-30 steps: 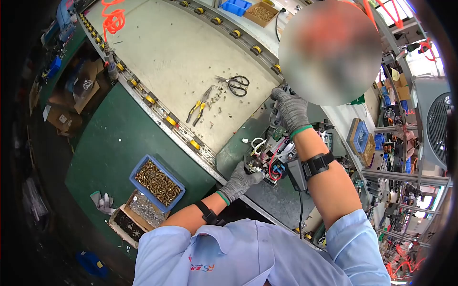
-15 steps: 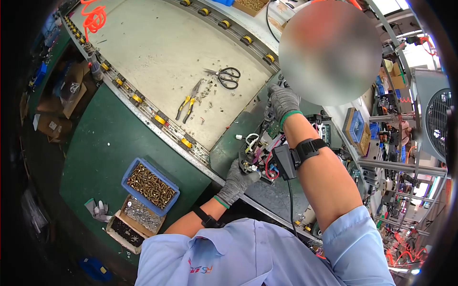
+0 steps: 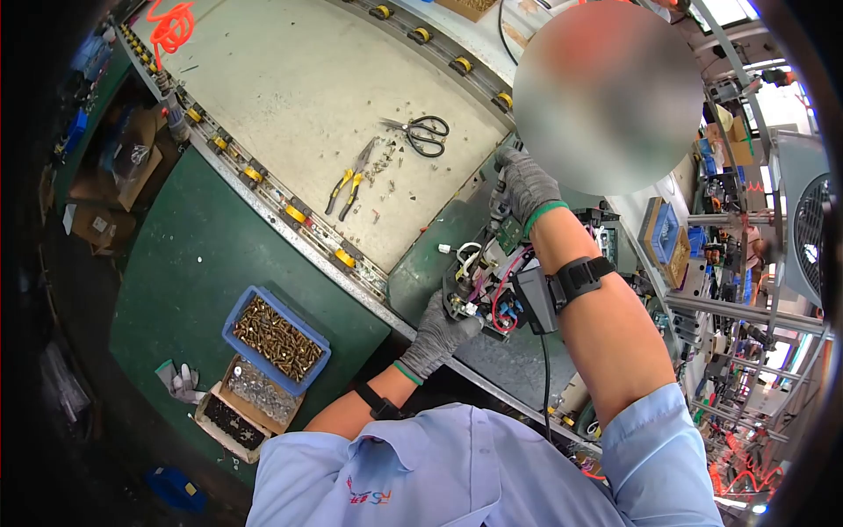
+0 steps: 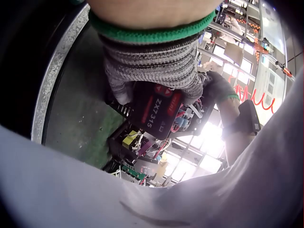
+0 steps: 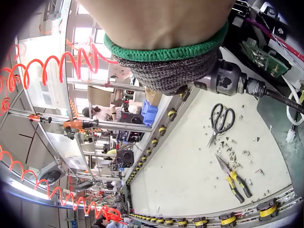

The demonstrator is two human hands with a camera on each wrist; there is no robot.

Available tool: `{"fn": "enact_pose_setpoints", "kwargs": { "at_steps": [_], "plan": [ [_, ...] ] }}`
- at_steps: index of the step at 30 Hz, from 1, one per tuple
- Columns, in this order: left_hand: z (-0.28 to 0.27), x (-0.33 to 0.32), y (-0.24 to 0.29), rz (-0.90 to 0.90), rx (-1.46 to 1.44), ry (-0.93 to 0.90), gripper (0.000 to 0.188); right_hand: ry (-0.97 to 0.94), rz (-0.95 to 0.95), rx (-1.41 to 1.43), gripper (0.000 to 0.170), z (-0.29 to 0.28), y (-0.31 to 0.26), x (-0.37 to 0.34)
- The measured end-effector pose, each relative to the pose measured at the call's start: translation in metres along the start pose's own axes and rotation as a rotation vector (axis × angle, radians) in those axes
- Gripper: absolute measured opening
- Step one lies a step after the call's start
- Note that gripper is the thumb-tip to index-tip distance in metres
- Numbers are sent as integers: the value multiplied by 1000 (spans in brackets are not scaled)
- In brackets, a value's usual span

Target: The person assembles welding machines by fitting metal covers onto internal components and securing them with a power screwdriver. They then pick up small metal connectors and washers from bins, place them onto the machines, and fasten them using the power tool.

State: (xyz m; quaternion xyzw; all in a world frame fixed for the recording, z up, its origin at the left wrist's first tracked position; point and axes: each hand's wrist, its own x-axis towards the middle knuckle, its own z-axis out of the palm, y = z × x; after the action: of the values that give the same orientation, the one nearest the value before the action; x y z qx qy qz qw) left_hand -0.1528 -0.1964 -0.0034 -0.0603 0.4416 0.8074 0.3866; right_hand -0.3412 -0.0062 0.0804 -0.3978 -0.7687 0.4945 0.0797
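My left hand (image 3: 437, 335), in a grey knit glove, grips the black front panel (image 4: 154, 111) of a machine marked ZX7 315, thumb on one side and fingers on the other. Behind the panel, the opened machine shows red, white and purple wires and a green circuit board (image 5: 261, 59). My gloved right hand (image 3: 530, 188) holds a dark power screwdriver (image 5: 229, 78) above the machine. Its long bit (image 5: 282, 99) points towards the wiring side; the tip is out of the right wrist view.
Scissors (image 3: 427, 136), yellow-handled pliers (image 3: 345, 191) and scattered small screws lie on the pale table left of the machine. A roller rail (image 3: 299, 215) edges that table. On the green bench stand a blue bin (image 3: 230, 327) of brass fittings and small-parts boxes (image 3: 211, 430). A glove (image 3: 178, 384) lies beside them.
The head view has shifted a little. My right hand and the screwdriver have moved slightly over the machine; the left hand keeps its grip on the panel.
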Motion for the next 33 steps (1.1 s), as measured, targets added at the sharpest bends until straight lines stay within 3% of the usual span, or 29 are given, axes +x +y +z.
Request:
{"fn": "enact_pose_setpoints", "kwargs": {
  "at_steps": [3,5,9,10,12,14,15,17,19,21,23,26,27,30,32,33],
  "plan": [
    [1,0,1,21,-20,-7,54,-16,-9,-27,32,3,2,3],
    [-4,-1,-6,23,57,-28,61,-32,-31,-10,32,4,1,-2],
    [-4,-7,-16,108,72,-5,60,-188,-214,222,34,1,-7,-25],
    [-1,-10,-16,27,19,70,59,-200,-257,179,34,-9,-16,-38],
    [13,-14,-7,-58,-135,165,54,-194,-314,148,33,-49,-55,-58],
    [13,-7,-17,-54,-192,220,47,-333,-277,474,34,-94,-86,-71],
    [17,-5,-18,-89,-204,248,45,-291,-460,584,28,-120,-98,-71],
    [20,-2,-21,-125,-315,192,54,-411,-467,584,24,-195,-117,-74],
    [45,0,-31,-178,-278,225,62,-260,-618,607,22,-248,-109,-68],
    [103,-5,-40,-488,-183,58,70,-123,-616,650,23,-289,-93,-76],
    [161,9,-53,-545,-127,-20,74,-67,-518,561,24,-323,-66,-75],
    [201,63,-112,-441,-259,44,69,50,-479,584,34,-344,-27,-80],
    [215,67,-116,-438,-267,136,60,48,-476,575,34,-350,-17,-80],
    [210,66,-136,-353,-310,165,49,-14,-400,558,34,-352,-4,-86],
    [194,57,-144,-268,-351,-8,41,-37,-415,547,34,-343,-5,-90],
    [184,52,-142,-267,-355,-5,41,-49,-427,532,35,-337,-5,-91]
  ]
}}
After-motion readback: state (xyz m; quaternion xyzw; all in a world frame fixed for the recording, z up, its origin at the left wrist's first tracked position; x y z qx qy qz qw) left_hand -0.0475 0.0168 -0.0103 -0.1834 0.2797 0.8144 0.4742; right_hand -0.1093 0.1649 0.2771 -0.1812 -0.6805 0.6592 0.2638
